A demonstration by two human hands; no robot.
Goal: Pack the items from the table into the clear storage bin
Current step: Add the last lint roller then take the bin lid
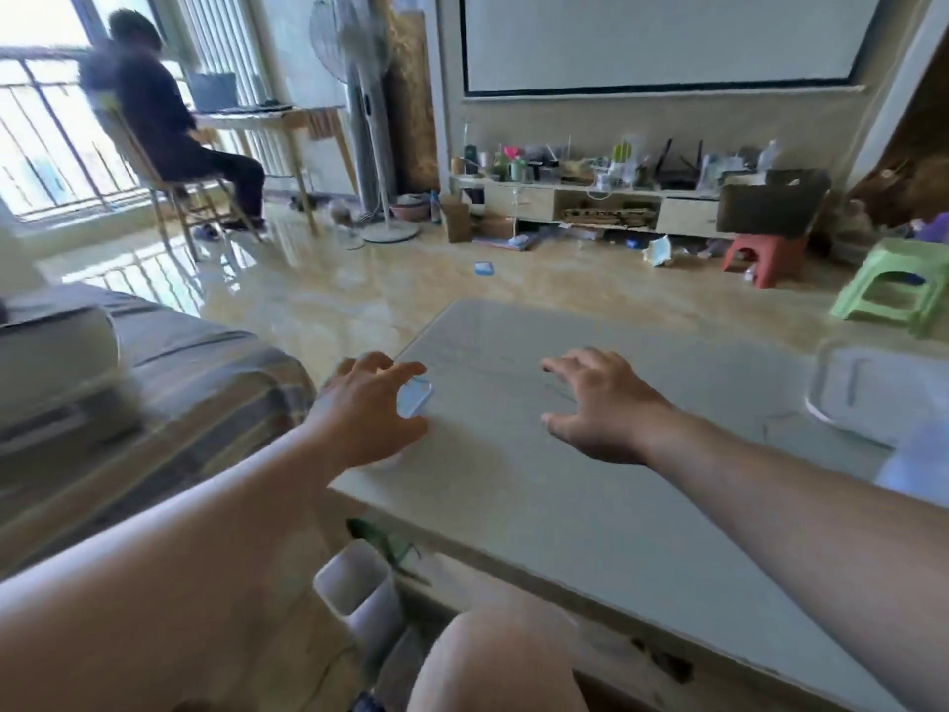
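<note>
- Pale grey-green and glossy, the table (590,506) fills the middle and right of your view, running from your knee toward the tiled floor (359,285) beyond
- Striped grey fabric covers the sofa (195,367) to your left, its near part blurred
- Across the room a person sits on a wooden chair (154,167) at a small desk by the window, with a standing fan (367,146) just beside the desk
- At the table's right edge you have the clear storage bin (873,393), partly cut off by the frame; what it holds cannot be told through the blur
- On the floor past the table's far right corner stand a green stool (893,290) and, farther back, a red stool (760,254)
- Your right hand (601,403) hovers or rests over the tabletop, palm down, fingers spread and relaxed, grasping nothing
- Your left hand (369,408) sits at the table's left edge, fingers and thumb curled around a small clear-blue item (415,398)
- Below the table edge near your knee stands a small white bin (359,593)
- Another small blue object (484,268) lies alone on the floor well beyond the table
</note>
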